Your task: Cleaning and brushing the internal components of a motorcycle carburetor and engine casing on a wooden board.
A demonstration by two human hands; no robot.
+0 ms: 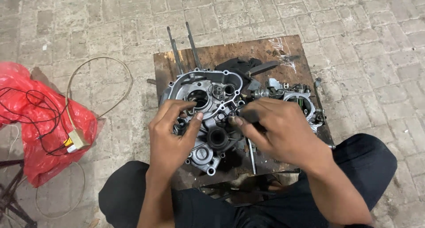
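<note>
left hand [170, 132] rests fingers spread on the grey engine case [208, 117]; right hand [274, 130] pinches a small dark part [232, 117] just above it. under both, a wooden board [270, 50]. far left of the fingers, a crumpled red plastic bag [31, 121] under wires.

Worn wooden desk [283, 48] standing on a paved brick floor [363, 28]. On the desk: a grey metal engine crankcase half [208, 93], a second engine casting [299, 99] just beside it, and a black cloth [239, 65]. On the floor: a red plastic bag [26, 135] and looped wires [102, 77].
</note>
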